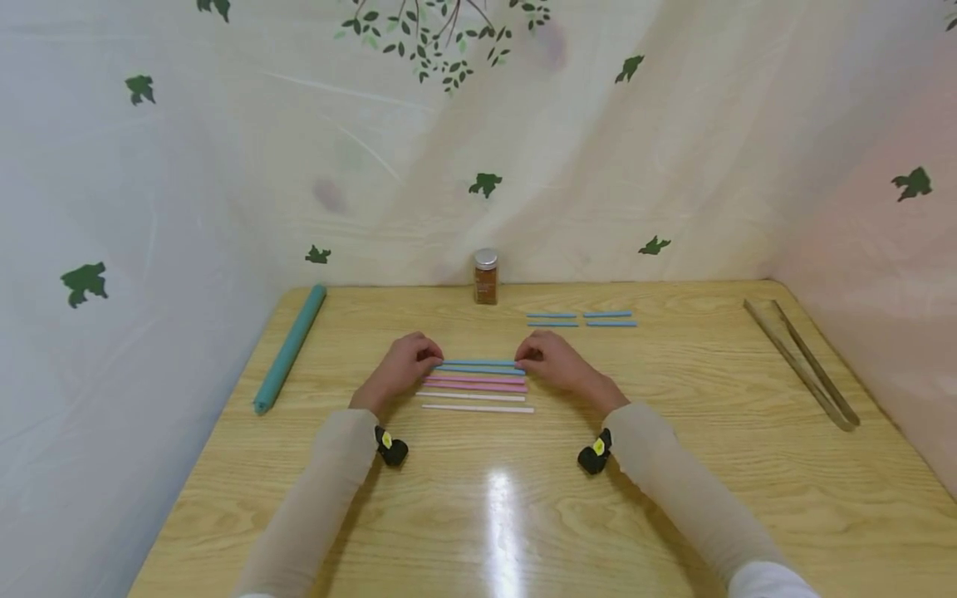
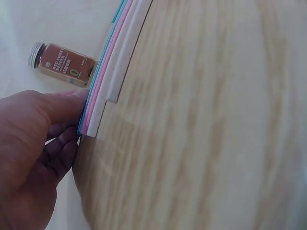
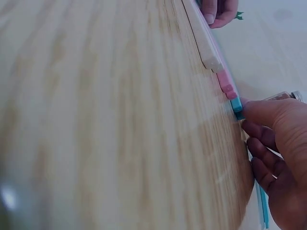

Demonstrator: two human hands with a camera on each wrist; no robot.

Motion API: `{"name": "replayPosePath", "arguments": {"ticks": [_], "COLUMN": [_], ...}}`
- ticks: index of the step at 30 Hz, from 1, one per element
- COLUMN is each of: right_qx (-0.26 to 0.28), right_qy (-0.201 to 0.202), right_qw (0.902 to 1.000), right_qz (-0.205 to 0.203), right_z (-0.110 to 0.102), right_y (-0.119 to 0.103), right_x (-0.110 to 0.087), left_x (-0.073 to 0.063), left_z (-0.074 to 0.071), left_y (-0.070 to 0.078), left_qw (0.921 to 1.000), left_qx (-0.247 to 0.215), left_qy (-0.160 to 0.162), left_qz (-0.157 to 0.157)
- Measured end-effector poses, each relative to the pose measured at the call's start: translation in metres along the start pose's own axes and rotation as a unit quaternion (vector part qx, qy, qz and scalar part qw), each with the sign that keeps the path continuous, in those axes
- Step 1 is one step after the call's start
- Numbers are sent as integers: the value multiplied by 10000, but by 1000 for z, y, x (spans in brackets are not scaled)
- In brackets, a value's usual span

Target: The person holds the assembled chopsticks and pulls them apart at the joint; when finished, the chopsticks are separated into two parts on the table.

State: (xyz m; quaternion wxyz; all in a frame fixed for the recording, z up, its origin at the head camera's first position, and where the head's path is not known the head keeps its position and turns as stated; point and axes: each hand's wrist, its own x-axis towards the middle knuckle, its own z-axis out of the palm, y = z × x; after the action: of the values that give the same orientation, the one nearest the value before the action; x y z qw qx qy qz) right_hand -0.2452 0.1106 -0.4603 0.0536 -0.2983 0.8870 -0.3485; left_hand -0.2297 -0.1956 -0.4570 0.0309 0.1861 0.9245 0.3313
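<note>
Both hands are at the far side of a row of slim, tapered chopsticks lying crosswise on the table. My left hand (image 1: 404, 364) pinches the left end of the farthest blue chopstick (image 1: 478, 362). At its right end, the thumb and fingers of my right hand (image 1: 557, 361) pinch the same stick. A second blue chopstick (image 1: 482, 371) lies just nearer. Two pink chopsticks (image 1: 478, 387) and two white chopsticks (image 1: 478, 408) follow towards me, roughly parallel. The left wrist view shows the left thumb (image 2: 79, 98) against the blue end; some fingertips are hidden.
A spice jar (image 1: 486, 278) labelled red sweet pepper stands at the back edge. Several short blue sticks (image 1: 609, 315) lie at back right. A green rolled-up mat (image 1: 292, 349) lies left, and long brown tongs (image 1: 800, 365) lie right. Printed cloth (image 1: 419, 166) hangs behind the table.
</note>
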Motion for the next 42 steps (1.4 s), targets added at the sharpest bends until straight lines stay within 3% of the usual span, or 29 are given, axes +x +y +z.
{"name": "replayPosePath", "arguments": {"ticks": [4,12,21,26,32,42], "right_qx": [151,238,388,159,60,-115], "right_qy": [-66,156,99,86,58,55], "right_qw": [9997,9990,9988,9998,9996,9998], "right_qz": [204,335,300,14,-277,-134], "right_z": [0,-6,-11,-10,-4,3], "right_y": [-2,-9,-13,-16,-25,-30], "right_x": [0,-3,-1,2,8,11], "left_x": [1,4,17,19,24,28], "left_z": [0,-7,-7,-2,6,13], "left_y": [0,12,40,47,54,64], "left_qw": [9999,9994,9942,9928,9932,9925], "left_qx": [77,-317,419,591,412,477], "left_qy": [52,-108,-777,-735,-692,-779], "left_qz": [78,18,615,737,843,809]}}
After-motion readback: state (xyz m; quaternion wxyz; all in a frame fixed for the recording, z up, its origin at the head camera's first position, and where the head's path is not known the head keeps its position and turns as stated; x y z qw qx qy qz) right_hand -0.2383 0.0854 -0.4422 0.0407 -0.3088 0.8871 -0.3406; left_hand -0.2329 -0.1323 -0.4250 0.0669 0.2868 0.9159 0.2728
